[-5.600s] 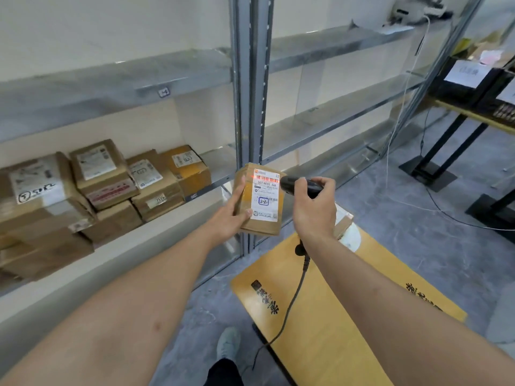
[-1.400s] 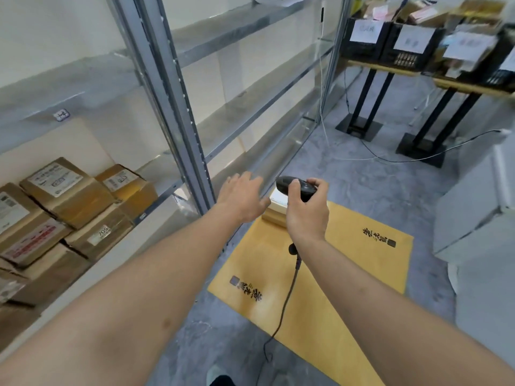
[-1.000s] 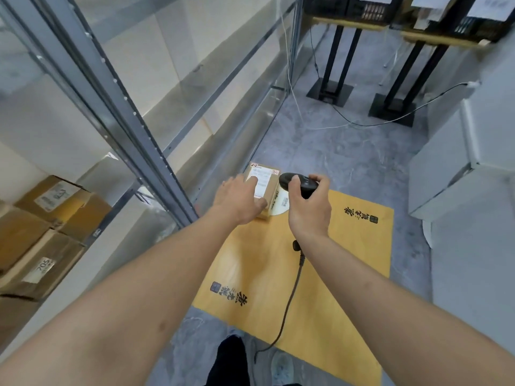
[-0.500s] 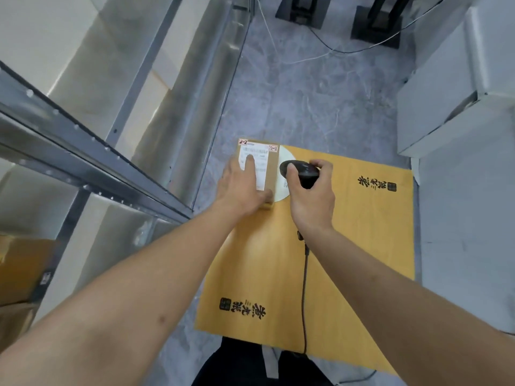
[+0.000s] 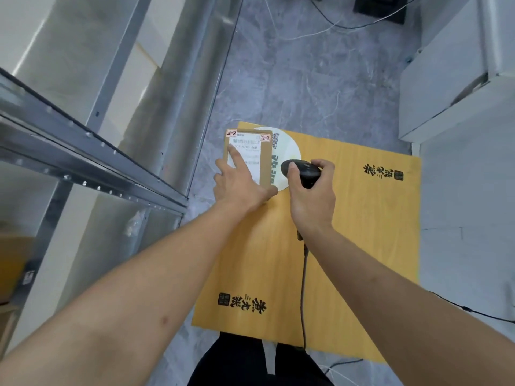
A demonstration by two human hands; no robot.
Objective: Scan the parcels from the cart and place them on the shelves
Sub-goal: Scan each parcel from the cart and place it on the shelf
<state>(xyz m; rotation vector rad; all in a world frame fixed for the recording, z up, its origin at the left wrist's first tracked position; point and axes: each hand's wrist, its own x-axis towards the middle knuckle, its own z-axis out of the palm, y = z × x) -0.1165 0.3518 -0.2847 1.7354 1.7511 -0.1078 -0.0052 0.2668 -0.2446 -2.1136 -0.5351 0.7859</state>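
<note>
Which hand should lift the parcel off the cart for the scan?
Left. The left hand already rests on the parcel, fingers on its label. The right hand is occupied gripping the scanner beside it.

A small brown cardboard parcel (image 5: 266, 162) lies at the far left corner of the flat yellow wooden cart top (image 5: 362, 232); grey metal shelves (image 5: 92, 151) stand left, the black handheld scanner (image 5: 302, 171) just right.
</note>
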